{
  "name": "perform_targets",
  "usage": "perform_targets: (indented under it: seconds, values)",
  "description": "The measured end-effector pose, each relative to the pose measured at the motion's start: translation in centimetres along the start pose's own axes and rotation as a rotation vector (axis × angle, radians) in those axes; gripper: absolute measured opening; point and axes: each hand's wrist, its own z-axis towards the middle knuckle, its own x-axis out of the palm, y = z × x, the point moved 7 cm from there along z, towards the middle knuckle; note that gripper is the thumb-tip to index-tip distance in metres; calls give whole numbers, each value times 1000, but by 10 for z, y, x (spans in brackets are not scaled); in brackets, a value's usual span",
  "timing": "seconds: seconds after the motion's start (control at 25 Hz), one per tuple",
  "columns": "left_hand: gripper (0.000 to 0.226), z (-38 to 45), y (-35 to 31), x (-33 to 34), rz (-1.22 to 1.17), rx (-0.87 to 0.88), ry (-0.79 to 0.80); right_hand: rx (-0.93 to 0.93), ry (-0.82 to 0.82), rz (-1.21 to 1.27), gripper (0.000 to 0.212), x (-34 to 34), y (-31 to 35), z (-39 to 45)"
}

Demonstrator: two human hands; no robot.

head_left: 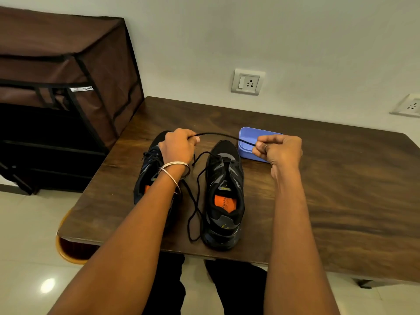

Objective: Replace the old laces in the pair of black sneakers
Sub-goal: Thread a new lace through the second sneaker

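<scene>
Two black sneakers stand side by side on the dark wooden table, toes pointing away from me. The right sneaker has orange insoles showing and a lace only through its front eyelets. The left sneaker is partly hidden under my left forearm and still carries a lace. A black lace is stretched in the air between both hands above the shoes. My left hand grips one part of it, my right hand pinches the other. More of the lace hangs in loops between the shoes.
A blue plastic box lies behind the right sneaker, just under my right hand. A brown fabric-covered rack stands left of the table. Wall sockets sit above the table's far edge. An orange stool rim shows under the table's left corner.
</scene>
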Motion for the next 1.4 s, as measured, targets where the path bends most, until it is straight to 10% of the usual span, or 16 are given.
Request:
perform_targets:
  seconds: [0.2,0.32,0.68,0.96,1.4]
  values:
    - [60,-6,-44,19,100,339,158,-162,30,-360,17,20,5,2]
    - [46,-20,-80,24,-103,592,263,-167,46,-432,16,30,6,1]
    - [7,-24,-66,44,-190,313,361,67,113,-208,15,36,-22,4]
    - [19,-18,-48,81,220,171,451,101,601,-978,61,54,-39,-25]
    - [22,-23,-58,85,360,157,355,222,506,-662,29,37,-58,-14]
